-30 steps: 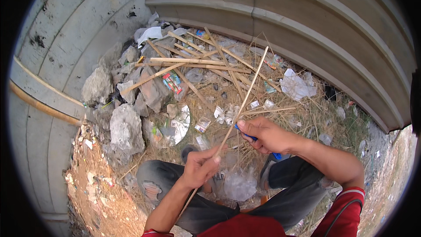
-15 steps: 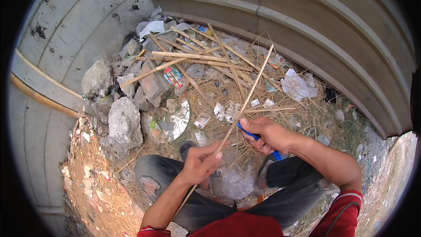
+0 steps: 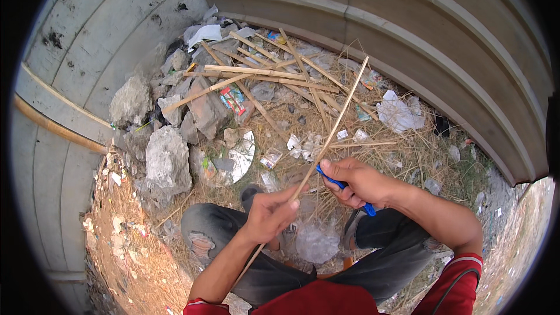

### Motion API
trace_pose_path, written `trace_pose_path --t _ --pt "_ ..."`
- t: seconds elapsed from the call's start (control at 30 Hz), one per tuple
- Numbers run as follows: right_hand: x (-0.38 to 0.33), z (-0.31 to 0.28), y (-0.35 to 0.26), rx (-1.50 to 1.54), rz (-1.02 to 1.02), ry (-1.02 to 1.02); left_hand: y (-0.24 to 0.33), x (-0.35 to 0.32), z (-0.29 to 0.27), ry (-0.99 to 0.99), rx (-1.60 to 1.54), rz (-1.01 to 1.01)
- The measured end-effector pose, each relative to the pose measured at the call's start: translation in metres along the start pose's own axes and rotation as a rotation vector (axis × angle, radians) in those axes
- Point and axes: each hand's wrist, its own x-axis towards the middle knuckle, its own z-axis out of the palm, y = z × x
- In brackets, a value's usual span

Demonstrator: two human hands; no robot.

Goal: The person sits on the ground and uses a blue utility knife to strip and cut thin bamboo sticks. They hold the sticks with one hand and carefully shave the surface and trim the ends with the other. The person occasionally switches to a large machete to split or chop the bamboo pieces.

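A long thin bamboo strip (image 3: 344,108) slants from beside my left forearm up to the far right. My left hand (image 3: 270,216) is closed round it, pinching it between thumb and fingers. Just up the strip, my right hand (image 3: 360,183) grips a slim blue tool (image 3: 332,179), shaped like a cutter knife. Its upper end lies against the strip by my thumb, and its lower end sticks out below my fist. The blade, if any, is hidden. Ahead on the ground lies a loose pile of bamboo strips (image 3: 262,72).
Grey rocks (image 3: 168,160) are heaped at left, by a pale panel wall (image 3: 105,41). A ribbed metal sheet (image 3: 420,35) stands along the far right. Crumpled paper (image 3: 399,112), a broken white plate (image 3: 242,158) and dry grass litter the ground. A clear plastic bag (image 3: 318,240) lies between my feet.
Almost nothing differs. The whole scene sits slightly farther right in the picture. Both hands keep their grip, and the blue tool stays against the bamboo strip.
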Motion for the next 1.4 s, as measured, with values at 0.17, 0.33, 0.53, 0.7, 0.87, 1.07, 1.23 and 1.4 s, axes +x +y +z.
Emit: trace_pose_path --t 0.17,0.33,0.53,0.7,0.87,1.07,1.23,1.4 --pt "-0.002 0.020 0.010 -0.600 -0.469 0.355 0.001 0.003 0.000 0.000 -0.002 -0.011" --pt "-0.004 0.019 0.004 0.016 -0.066 0.073 0.004 -0.001 0.002 0.008 -0.004 -0.019" --pt "-0.002 0.025 0.018 -0.391 -0.341 0.321 0.000 0.003 0.004 0.023 0.017 0.032" --pt "-0.003 0.028 0.023 -0.455 -0.469 0.276 0.003 0.001 0.004 0.000 0.025 -0.014" --pt "-0.002 0.013 0.020 0.176 0.071 -0.125 0.001 -0.001 0.006 0.003 0.030 0.000" --pt "-0.010 0.030 0.017 -0.630 -0.445 0.348 -0.006 0.002 0.001 0.026 0.028 0.002" --pt "0.003 0.021 0.020 -0.103 -0.190 0.045 -0.001 0.001 0.004 0.032 0.031 0.015" --pt "0.009 0.011 0.021 -0.084 -0.107 -0.043 -0.001 0.001 0.003 0.034 0.034 0.032"
